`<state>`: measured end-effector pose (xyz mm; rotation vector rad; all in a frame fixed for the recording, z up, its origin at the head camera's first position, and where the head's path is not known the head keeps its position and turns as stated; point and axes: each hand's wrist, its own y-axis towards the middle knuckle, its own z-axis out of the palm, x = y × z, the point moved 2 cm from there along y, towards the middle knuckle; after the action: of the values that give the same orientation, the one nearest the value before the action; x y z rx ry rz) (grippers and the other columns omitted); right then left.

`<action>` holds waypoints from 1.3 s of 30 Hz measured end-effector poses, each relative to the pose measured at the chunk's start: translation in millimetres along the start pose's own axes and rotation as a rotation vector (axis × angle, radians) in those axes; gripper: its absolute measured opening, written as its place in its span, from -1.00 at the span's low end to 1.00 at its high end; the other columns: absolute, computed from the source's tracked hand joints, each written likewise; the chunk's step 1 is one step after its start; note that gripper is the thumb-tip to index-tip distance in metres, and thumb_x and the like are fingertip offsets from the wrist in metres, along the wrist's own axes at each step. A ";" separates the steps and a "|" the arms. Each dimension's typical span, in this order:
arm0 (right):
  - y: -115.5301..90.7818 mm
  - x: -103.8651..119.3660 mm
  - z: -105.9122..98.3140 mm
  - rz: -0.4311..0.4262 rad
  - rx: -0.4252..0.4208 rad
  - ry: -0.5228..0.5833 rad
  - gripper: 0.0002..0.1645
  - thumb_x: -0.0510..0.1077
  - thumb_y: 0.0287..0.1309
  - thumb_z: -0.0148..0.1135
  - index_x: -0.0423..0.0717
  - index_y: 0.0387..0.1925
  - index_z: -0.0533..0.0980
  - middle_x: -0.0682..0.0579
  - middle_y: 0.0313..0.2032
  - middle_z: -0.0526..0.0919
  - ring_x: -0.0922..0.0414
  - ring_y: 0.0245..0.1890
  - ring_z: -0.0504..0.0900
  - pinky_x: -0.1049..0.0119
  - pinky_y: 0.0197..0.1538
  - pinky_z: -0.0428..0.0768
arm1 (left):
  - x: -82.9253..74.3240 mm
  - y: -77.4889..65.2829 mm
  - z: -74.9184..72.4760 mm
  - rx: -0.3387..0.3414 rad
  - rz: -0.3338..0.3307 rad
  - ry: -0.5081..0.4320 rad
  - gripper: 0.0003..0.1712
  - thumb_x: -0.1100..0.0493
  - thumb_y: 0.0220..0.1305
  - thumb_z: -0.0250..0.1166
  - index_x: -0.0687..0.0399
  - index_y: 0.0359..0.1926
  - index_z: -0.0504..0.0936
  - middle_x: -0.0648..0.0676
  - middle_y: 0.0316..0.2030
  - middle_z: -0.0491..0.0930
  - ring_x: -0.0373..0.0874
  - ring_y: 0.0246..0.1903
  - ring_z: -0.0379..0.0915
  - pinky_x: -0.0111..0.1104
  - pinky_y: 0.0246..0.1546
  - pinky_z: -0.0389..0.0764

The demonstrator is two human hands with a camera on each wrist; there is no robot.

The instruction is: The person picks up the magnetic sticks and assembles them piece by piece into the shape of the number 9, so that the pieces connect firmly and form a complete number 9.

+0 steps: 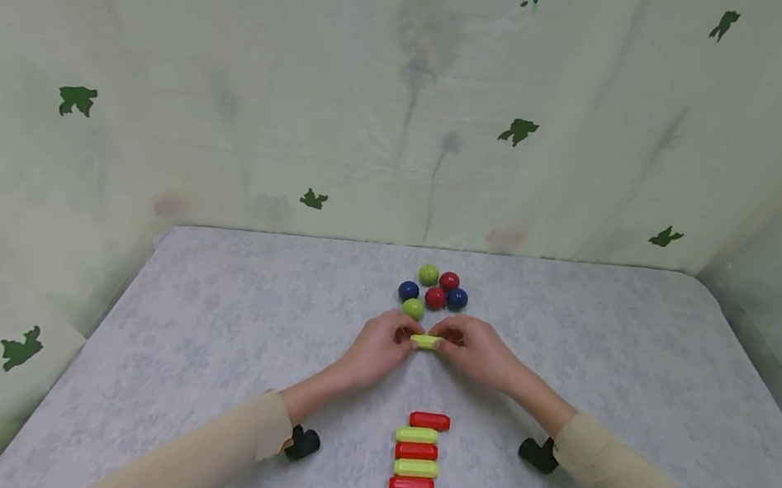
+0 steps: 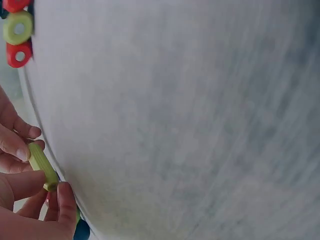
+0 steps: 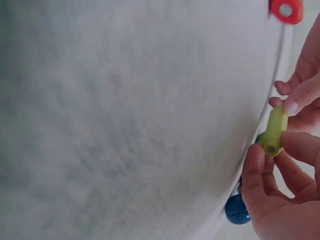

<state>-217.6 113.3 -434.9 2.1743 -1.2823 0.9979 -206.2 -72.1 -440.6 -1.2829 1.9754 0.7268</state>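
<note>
A yellow-green tube-shaped bead [image 1: 426,341], ribbed along its length, is held between both hands above the middle of the table. My left hand [image 1: 380,348] pinches its left end between thumb and fingers. At the opposite end, the right hand [image 1: 479,351] pinches it the same way. The right wrist view shows a small hole in the near end of the bead [image 3: 274,132]. Just beyond the hands is a cluster of round balls: green [image 1: 427,274], red [image 1: 435,298] and dark blue [image 1: 457,299].
Nearer me, a column of red [image 1: 412,487] and yellow-green [image 1: 415,468] tube-shaped pieces lies crosswise; the farthest red one [image 1: 429,421] sits slightly to the right. Holes show in their ends in the left wrist view. A leaf-patterned curtain [image 1: 380,109] hangs behind the grey table [image 1: 241,298].
</note>
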 end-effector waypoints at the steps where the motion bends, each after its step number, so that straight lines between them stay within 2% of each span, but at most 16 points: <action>1: 2.4 -1.0 0.1 0.003 0.002 -0.002 -0.82 -0.27 0.28 0.25 -0.11 -0.10 0.65 0.11 -0.25 0.64 0.15 -0.27 0.54 0.24 -0.11 0.58 | 0.6 1.9 0.4 -0.004 0.005 0.008 -0.80 0.39 0.26 0.26 0.23 -0.10 0.69 0.08 -0.25 0.53 -0.12 -0.31 0.41 -0.32 -0.25 0.49; 9: 14.5 -2.8 -3.3 0.056 0.020 -0.044 -0.82 -0.26 0.27 0.27 -0.08 -0.12 0.66 0.12 -0.30 0.63 0.12 -0.30 0.52 0.27 -0.17 0.56 | 4.4 12.7 1.7 -0.011 -0.006 0.043 -0.81 0.38 0.24 0.31 0.23 -0.12 0.69 0.05 -0.30 0.55 -0.14 -0.34 0.43 -0.36 -0.29 0.51; 16: 14.3 -5.9 -8.5 0.054 0.019 -0.046 -0.80 -0.28 0.25 0.26 -0.12 -0.10 0.65 0.08 -0.29 0.62 0.11 -0.29 0.51 0.24 -0.17 0.54 | 10.3 16.6 -0.9 0.007 -0.042 -0.022 -0.83 0.33 0.23 0.35 0.19 -0.14 0.70 0.02 -0.31 0.56 -0.16 -0.35 0.46 -0.36 -0.29 0.52; 19: 11.6 -7.9 -13.9 0.074 -0.017 -0.041 -0.79 -0.29 0.25 0.22 -0.14 -0.09 0.64 0.06 -0.26 0.64 0.11 -0.26 0.54 0.20 -0.13 0.57 | 10.9 16.8 -1.0 0.012 -0.059 -0.030 -0.82 0.33 0.24 0.35 0.18 -0.13 0.71 0.02 -0.31 0.56 -0.17 -0.34 0.46 -0.36 -0.29 0.51; 25: 12.7 -14.2 -30.3 0.170 -0.152 -0.068 -0.80 -0.23 0.27 0.20 -0.19 -0.09 0.56 -0.03 -0.18 0.62 0.03 -0.18 0.56 0.15 -0.11 0.58 | 9.9 16.8 0.1 0.029 -0.073 -0.019 -0.81 0.32 0.26 0.34 0.18 -0.10 0.70 0.01 -0.30 0.54 -0.15 -0.33 0.43 -0.36 -0.29 0.50; 31: 25.2 -24.4 -38.5 0.265 -0.174 -0.061 -0.54 0.02 0.32 0.21 -0.22 0.08 0.46 -0.14 -0.05 0.59 -0.03 -0.07 0.57 0.16 -0.17 0.60 | 10.6 16.4 1.0 0.034 -0.080 -0.007 -0.81 0.31 0.26 0.34 0.17 -0.10 0.70 0.00 -0.31 0.53 -0.15 -0.33 0.43 -0.37 -0.29 0.50; 35: 33.3 -25.6 -38.5 0.321 -0.147 -0.068 -0.40 0.14 0.31 0.18 -0.25 0.13 0.42 -0.17 -0.07 0.61 -0.01 -0.15 0.60 0.14 -0.17 0.57 | 10.1 18.0 0.0 0.029 -0.056 0.006 -0.82 0.34 0.23 0.35 0.20 -0.13 0.72 0.01 -0.32 0.55 -0.16 -0.35 0.44 -0.37 -0.30 0.51; 39: 39.7 -25.5 -37.4 0.352 -0.126 -0.071 -0.37 0.16 0.32 0.16 -0.26 0.15 0.40 -0.15 -0.14 0.63 0.04 -0.25 0.61 0.17 -0.22 0.55 | 9.2 20.4 -0.4 0.034 -0.039 0.044 -0.82 0.35 0.21 0.36 0.21 -0.14 0.73 0.01 -0.31 0.57 -0.19 -0.35 0.44 -0.37 -0.30 0.50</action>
<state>-274.1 133.4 -429.9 1.9444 -1.7541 0.9431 -228.0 -70.2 -445.5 -1.3234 1.9841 0.6485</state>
